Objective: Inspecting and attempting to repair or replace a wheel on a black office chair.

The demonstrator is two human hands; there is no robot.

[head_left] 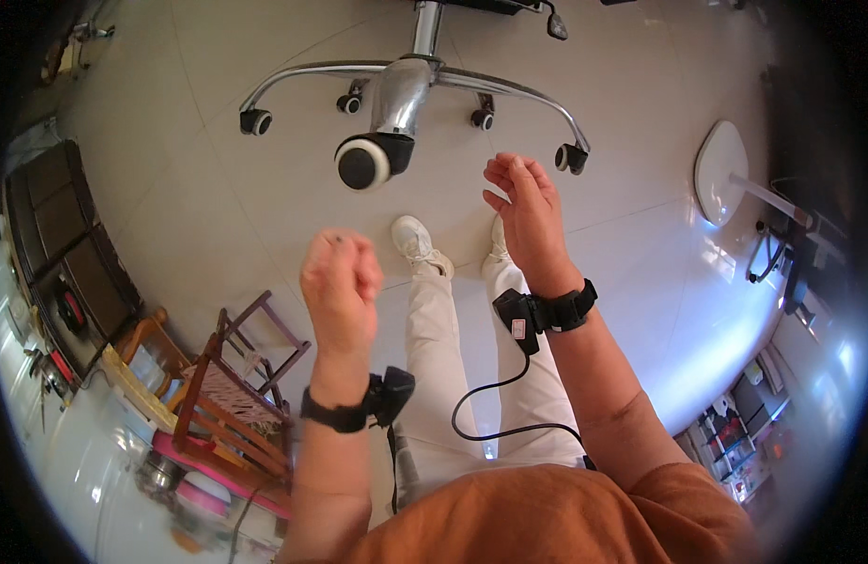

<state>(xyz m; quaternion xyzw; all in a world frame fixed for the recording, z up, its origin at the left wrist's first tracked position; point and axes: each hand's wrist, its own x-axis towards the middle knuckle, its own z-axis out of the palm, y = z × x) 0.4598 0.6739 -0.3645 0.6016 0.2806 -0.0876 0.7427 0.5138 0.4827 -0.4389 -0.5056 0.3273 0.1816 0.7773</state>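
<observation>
In the head view my left hand (340, 282) is raised at the centre left with its fingers curled closed; a tiny dark spot shows at the fingertips, too small to name. My right hand (526, 211) is higher, at the centre right, its fingers loosely bent and apart, holding nothing visible. Both wrists wear black straps with small devices and cables. Beyond my hands stands an office chair's chrome wheeled base (403, 99), its nearest caster (363, 164) between and above them. Neither hand visibly touches it. My white shoes (413, 237) are below on the tiled floor.
At left are a dark padded panel (62, 235), wooden folding chairs (208, 385) and metal and pink bowls (203, 493). At right stand a white round-topped piece (720, 172) on a pole and shelves with small items (735, 432).
</observation>
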